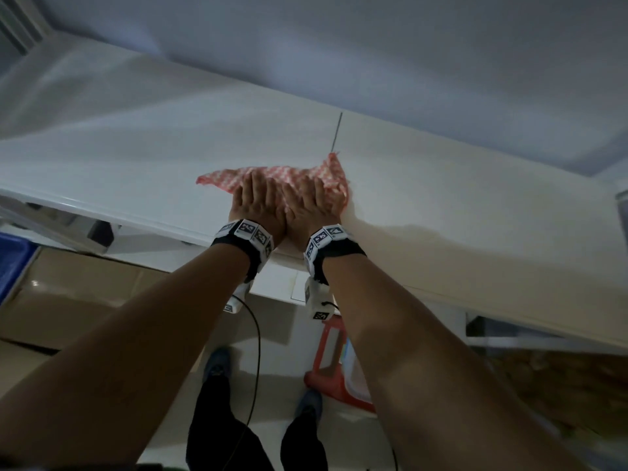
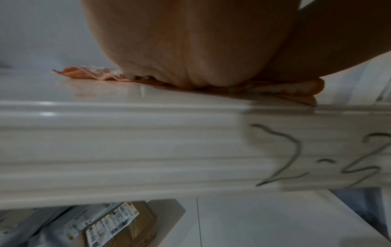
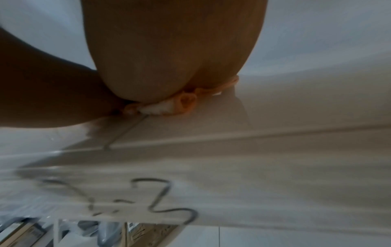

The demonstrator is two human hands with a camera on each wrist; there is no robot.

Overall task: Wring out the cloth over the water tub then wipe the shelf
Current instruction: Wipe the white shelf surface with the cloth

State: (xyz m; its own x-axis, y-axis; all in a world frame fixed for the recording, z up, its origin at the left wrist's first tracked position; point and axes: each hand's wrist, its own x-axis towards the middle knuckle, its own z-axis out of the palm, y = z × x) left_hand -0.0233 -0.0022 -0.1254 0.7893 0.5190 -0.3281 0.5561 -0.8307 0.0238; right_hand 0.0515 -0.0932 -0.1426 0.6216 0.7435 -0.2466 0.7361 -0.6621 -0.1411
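Observation:
A red-and-white checked cloth (image 1: 295,175) lies spread on the white shelf top (image 1: 136,154). Both my hands lie flat on it side by side, fingers straight and pointing away from me: left hand (image 1: 260,195), right hand (image 1: 314,198). In the left wrist view the heel of my left hand (image 2: 196,50) presses the cloth (image 2: 88,74) onto the shelf (image 2: 105,93). The right wrist view shows my right hand (image 3: 169,58) pressing on the bunched cloth (image 3: 169,107) above the shelf edge (image 3: 275,142). A tub corner (image 1: 355,372) sits on a red stool (image 1: 328,362) below, mostly hidden by my right arm.
A seam (image 1: 337,130) divides the shelf panels. A wet streak (image 1: 424,229) shows right of the cloth. Cardboard boxes (image 1: 68,290) and a blue crate (image 1: 13,260) stand under the shelf at left. Handwritten marks (image 2: 317,155) are on the shelf's front edge. A cable (image 1: 256,334) hangs from my left wrist.

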